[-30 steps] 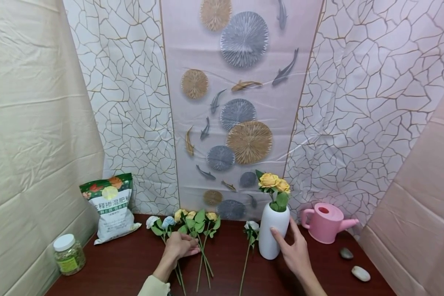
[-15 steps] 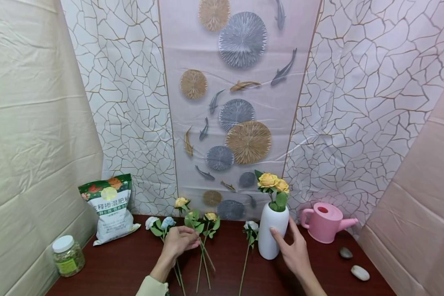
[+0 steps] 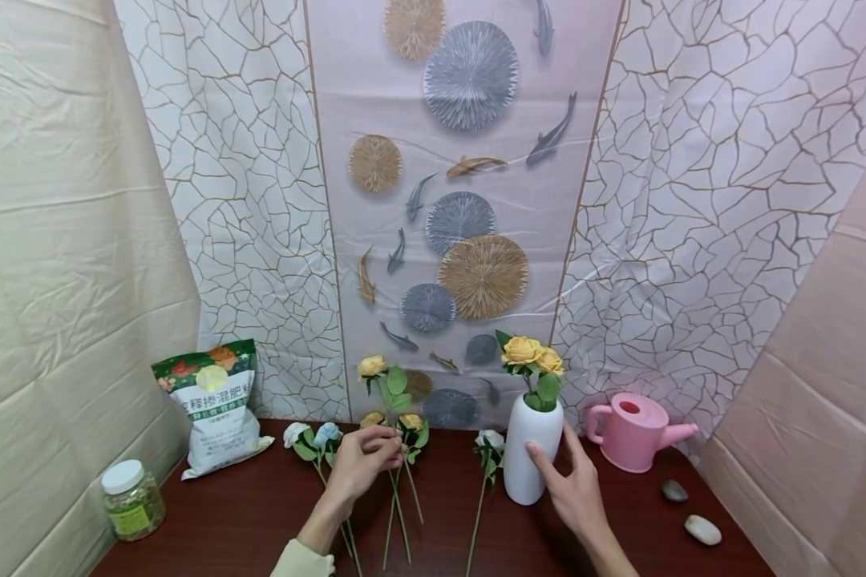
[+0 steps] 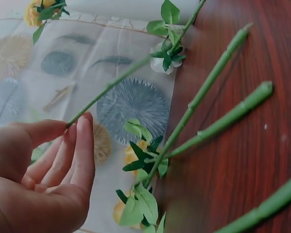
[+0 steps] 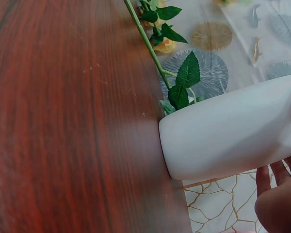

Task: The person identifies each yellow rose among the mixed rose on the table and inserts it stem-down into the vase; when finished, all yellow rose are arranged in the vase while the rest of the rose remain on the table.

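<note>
My left hand (image 3: 361, 463) pinches the green stem (image 4: 109, 87) of a yellow rose (image 3: 371, 367) between thumb and fingertips, its bloom raised above the other flowers. Below it, two more yellow roses (image 3: 411, 421) lie on the table with stems crossing. My right hand (image 3: 576, 490) grips the side of a white vase (image 3: 528, 461), thumb on the front and fingers behind. The vase stands upright and holds yellow roses (image 3: 523, 351) with green leaves. In the right wrist view only part of the right hand (image 5: 281, 194) shows at the vase's side.
A white rose (image 3: 293, 434) and a blue rose (image 3: 328, 434) lie left of the left hand; another white rose (image 3: 490, 438) lies beside the vase. Further out are a fertilizer bag (image 3: 220, 413), a lidded jar (image 3: 133, 501), a pink watering can (image 3: 631, 433) and two stones (image 3: 703, 530).
The left hand has drawn one yellow rose up from the bunch and shifted it rightward. The right hand keeps its hold on the vase, which has stayed in place.
</note>
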Motion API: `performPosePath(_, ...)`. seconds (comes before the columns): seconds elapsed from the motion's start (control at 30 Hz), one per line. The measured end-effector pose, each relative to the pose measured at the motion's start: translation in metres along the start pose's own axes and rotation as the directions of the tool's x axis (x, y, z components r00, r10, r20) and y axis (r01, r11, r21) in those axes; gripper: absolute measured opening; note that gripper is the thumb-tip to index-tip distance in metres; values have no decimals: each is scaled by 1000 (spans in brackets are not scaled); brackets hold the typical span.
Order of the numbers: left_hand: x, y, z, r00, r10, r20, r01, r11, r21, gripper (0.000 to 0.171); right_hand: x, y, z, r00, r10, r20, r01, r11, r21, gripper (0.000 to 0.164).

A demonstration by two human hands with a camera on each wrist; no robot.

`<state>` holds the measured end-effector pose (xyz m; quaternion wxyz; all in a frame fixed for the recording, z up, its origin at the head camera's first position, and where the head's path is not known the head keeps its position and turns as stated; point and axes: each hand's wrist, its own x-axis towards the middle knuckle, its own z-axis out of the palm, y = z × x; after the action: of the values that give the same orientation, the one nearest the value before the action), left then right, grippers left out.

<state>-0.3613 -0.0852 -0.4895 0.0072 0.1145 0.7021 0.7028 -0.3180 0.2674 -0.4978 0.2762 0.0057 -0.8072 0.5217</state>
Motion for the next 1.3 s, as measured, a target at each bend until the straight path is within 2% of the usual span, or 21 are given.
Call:
performPosePath(0.2,-2,8,9,998,55,40,-54,998,-6,43,0,-1,0,1000,1,6,-1,1000,-3,76)
performPosePath(0.47,-2,15,28,990,104,94,-101,994,-35,39,0,0,0,1000,10,5,-10,1000,-21,77)
performPosePath(0.63,4,25,47,984,140,111,-131,988,-84,32,-2,-3,0,1000,1,4,-1,1000,-6,77)
performPosePath(0.77,16,46,67,968,237,82,-223,963,-151,31,-2,-3,0,1000,-2,0,2,1000,1,76)
performPosePath(0.93,31,74,90,936,350,25,-337,916,-217,33,-1,-2,0,1000,10,-4,-10,1000,-15,76)
performPosePath(1.1,40,98,110,914,403,-48,-400,874,-276,27,-1,-1,1,1000,14,-3,-14,1000,-22,76)
performPosePath(1.3,48,113,129,890,442,-113,-454,837,-305,23,0,1,0,1000,26,-3,-26,999,-39,77)
